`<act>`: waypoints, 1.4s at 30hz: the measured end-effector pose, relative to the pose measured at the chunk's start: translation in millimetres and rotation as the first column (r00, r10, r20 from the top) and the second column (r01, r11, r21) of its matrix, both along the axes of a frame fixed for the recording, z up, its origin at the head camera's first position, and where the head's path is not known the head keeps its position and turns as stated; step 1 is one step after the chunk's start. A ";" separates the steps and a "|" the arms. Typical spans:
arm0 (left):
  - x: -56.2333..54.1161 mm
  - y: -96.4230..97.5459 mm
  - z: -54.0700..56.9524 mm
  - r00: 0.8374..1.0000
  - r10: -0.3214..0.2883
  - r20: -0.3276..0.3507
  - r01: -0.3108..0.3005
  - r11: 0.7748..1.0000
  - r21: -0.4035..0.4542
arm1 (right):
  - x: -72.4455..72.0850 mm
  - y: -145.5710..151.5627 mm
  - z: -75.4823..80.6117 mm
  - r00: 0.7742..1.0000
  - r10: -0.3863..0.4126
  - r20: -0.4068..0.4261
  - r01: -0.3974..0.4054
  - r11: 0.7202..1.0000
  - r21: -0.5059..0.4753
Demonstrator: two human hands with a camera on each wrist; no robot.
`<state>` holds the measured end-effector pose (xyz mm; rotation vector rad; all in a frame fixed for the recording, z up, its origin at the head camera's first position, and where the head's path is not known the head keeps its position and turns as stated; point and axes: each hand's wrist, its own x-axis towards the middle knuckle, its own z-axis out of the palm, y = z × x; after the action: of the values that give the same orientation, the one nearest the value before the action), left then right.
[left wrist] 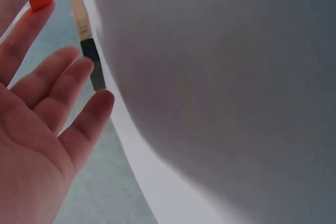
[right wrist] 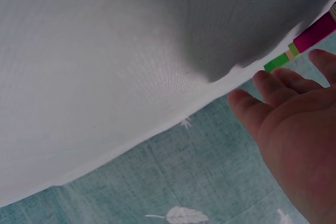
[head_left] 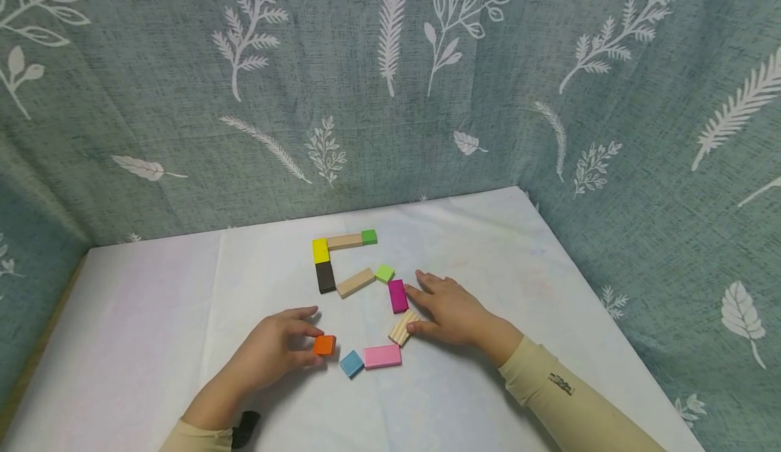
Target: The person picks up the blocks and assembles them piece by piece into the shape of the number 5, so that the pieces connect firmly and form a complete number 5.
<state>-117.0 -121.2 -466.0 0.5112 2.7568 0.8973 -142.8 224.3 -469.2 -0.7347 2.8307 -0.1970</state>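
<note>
Between thumb and forefinger, my left hand (head_left: 271,345) pinches a small orange block (head_left: 325,345), its other fingers spread in the left wrist view. A blue block (head_left: 351,364) lies just right of it, its corner at a pink block (head_left: 382,356). My right hand (head_left: 454,311) has its fingers extended, the thumb tip on a striped wooden block (head_left: 401,327) and the forefinger tip right at the edge of a magenta block (head_left: 398,296). Beyond them, a light green block (head_left: 384,274) and a plain wooden block (head_left: 356,282) continue the curved row.
At the row's far side lie a black block (head_left: 325,277), a yellow block (head_left: 321,250), another plain wooden block (head_left: 345,242) and a green block (head_left: 369,237). A white cloth (head_left: 488,249) covers the table. Leaf-patterned curtains (head_left: 366,120) stand behind and at both sides.
</note>
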 end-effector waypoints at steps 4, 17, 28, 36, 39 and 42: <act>-1.0 4.0 0.3 1.000 0.001 0.014 0.000 1.000 -0.015 | 1.2 -1.3 0.3 1.000 -0.003 -0.005 0.003 1.000 0.007; -2.3 11.2 -1.7 0.998 -0.030 -0.061 0.023 0.994 -0.107 | 1.8 -2.3 1.9 1.000 0.005 -0.003 -0.005 1.000 0.003; 0.0 18.0 -1.7 0.994 -0.065 -0.092 0.045 0.977 -0.207 | -1.0 -4.2 0.9 1.000 0.023 -0.007 -0.024 1.000 -0.009; 2.1 18.5 -2.6 0.993 -0.067 -0.102 0.041 0.971 -0.236 | -2.5 -5.9 2.8 1.000 0.026 -0.005 -0.026 1.000 0.005; 1.7 20.9 -2.5 0.993 -0.070 -0.092 0.046 0.970 -0.241 | -1.0 -2.8 3.3 1.000 0.023 -0.007 -0.023 1.000 0.006; 2.0 22.3 -3.2 0.994 -0.072 -0.081 0.050 0.969 -0.243 | 1.3 0.2 4.8 1.000 0.016 -0.006 -0.016 1.000 0.010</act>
<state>-115.0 -98.9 -469.2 0.6011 2.8588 0.5273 -141.5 224.5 -464.4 -0.7574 2.8284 -0.1787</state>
